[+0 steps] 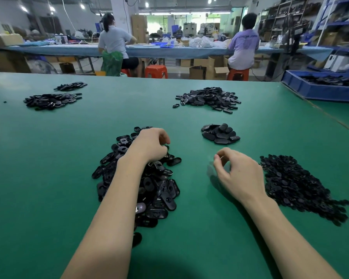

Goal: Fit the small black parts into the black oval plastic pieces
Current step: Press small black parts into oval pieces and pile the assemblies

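Note:
A large heap of black oval plastic pieces (155, 190) lies on the green table in front of me. My left hand (149, 144) rests on top of this heap with its fingers curled down into the pieces; what they hold is hidden. A spread of small black parts (296, 186) lies to the right. My right hand (238, 174) hovers over bare table between the two piles, fingers loosely curled, thumb and forefinger close together with nothing visible between them. A small stack of oval pieces (221, 133) sits just beyond my right hand.
Further piles of black pieces lie at the far middle (208, 98) and far left (50, 100) of the green table (48, 178). A blue bin (318, 87) with dark parts stands at the far right. Two people sit at a bench behind.

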`<state>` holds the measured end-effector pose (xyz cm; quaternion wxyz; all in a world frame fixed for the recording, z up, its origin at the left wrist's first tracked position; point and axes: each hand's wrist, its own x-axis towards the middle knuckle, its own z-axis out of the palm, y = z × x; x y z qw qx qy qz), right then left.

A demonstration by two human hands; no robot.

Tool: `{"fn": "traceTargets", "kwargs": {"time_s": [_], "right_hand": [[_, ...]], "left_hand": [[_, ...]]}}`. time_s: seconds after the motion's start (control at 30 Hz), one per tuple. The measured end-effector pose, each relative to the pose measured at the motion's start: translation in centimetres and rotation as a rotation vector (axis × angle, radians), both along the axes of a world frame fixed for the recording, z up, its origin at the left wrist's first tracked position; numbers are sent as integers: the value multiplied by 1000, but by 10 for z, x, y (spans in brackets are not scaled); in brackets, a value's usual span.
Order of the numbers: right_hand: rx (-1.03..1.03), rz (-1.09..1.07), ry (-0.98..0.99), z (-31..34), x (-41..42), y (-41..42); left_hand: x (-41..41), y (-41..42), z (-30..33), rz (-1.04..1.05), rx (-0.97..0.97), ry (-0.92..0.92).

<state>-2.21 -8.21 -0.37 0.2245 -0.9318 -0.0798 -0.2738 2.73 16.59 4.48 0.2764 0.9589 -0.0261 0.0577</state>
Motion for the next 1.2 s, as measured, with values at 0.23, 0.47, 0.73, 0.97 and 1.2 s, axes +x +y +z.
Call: {"fn": "traceTargets", "kwargs": {"time_s": [0.23,0.47,0.73,0.97,1.2], "right_hand": [[17,14,34,-1,-1,0],[31,36,54,-2,0,-1],[52,39,70,-3,2,-2],[62,37,82,-4,2,-3],[133,16,85,-1,5,-5]], "left_hand": [[-5,2,-3,14,7,85],[-7,-2,-3,58,35,35],[-14,-8,2,116,49,-1],[-14,-14,5,188,-56,-45],[-22,-71,11,-4,-385,-67]]}}
